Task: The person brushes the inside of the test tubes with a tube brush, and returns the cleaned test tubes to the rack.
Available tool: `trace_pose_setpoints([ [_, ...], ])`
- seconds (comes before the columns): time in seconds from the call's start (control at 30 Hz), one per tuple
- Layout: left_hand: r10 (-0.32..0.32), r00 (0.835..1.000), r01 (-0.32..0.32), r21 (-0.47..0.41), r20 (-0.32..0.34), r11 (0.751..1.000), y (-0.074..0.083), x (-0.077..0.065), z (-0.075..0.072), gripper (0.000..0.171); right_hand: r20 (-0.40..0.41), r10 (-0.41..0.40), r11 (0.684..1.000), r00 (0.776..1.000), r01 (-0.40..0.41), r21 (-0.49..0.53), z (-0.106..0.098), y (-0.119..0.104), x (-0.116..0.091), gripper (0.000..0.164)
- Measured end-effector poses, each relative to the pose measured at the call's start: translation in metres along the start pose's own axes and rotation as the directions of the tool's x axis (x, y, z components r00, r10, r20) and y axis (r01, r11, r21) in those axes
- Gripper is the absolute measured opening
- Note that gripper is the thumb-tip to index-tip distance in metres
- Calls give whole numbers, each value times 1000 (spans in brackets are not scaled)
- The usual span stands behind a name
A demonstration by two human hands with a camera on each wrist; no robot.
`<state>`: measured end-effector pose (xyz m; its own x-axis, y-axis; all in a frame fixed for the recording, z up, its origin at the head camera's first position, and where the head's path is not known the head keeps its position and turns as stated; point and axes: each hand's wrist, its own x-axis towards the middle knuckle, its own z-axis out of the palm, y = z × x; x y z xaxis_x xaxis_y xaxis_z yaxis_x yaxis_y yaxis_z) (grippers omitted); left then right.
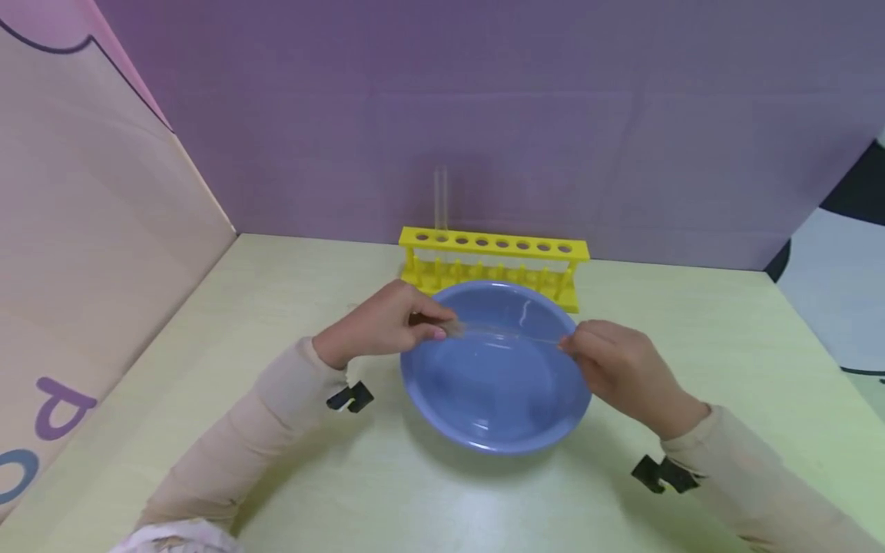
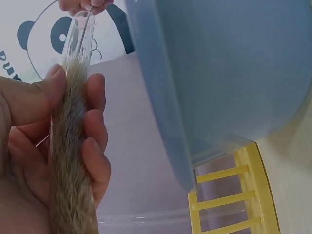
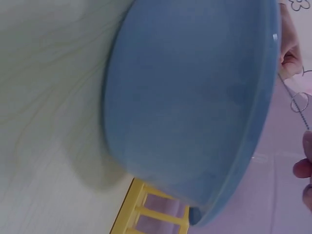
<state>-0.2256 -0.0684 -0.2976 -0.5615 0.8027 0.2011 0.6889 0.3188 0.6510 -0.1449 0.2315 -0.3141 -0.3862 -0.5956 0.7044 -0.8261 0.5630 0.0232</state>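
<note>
Over the blue basin (image 1: 498,384), my left hand (image 1: 390,322) holds a clear glass test tube (image 2: 84,41), its fingers curled round the glass. Inside the tube sits a test tube brush (image 2: 73,151) with tan bristles, and its thin twisted wire comes out of the mouth. My right hand (image 1: 622,369) pinches that wire handle (image 3: 301,111) with thumb and fingers, near the basin's right rim. The tube lies roughly level above the basin in the head view. The tube's closed end is hidden by the left hand there.
Behind the basin stands a yellow test tube rack (image 1: 494,244) with one upright glass tube (image 1: 441,200) in its second hole from the left. All this is on a pale wood-grain table (image 1: 311,476). A purple backdrop (image 1: 512,115) closes off the rear, with printed panels at both sides.
</note>
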Motion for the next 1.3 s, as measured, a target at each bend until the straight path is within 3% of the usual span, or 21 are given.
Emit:
trace_pose_setpoints([
  [0.07,5,1000,-4,27,-16,1000,0,0,1,22,23,45,998,999,-46,36,0,-1,2,17],
  [0.2,18,999,-14,87,-43,996,0,1,4,22,73,149,980,986,-157,125,0,-4,5,33],
  [0.33,44,996,-32,160,-72,987,2,1,8,24,149,259,928,954,-289,236,-2,-4,8,36],
  [0.47,85,991,-61,213,-106,975,5,1,10,25,250,374,847,893,-438,299,-4,-6,14,34],
  [0.67,173,969,-120,272,-179,955,6,2,16,23,390,516,701,763,-637,319,-6,-7,24,21],
  [0.83,205,956,-130,323,-211,937,7,4,20,22,463,583,597,668,-739,313,-6,-5,29,15],
  [1.13,220,942,-109,389,-252,915,7,4,25,23,577,603,414,551,-834,364,-4,4,30,12],
  [1.2,223,941,-108,402,-254,909,6,4,26,23,592,596,406,543,-839,361,-3,5,30,12],
  [1.3,232,940,-112,415,-252,903,6,4,27,23,601,583,424,546,-836,348,-2,6,29,11],
])
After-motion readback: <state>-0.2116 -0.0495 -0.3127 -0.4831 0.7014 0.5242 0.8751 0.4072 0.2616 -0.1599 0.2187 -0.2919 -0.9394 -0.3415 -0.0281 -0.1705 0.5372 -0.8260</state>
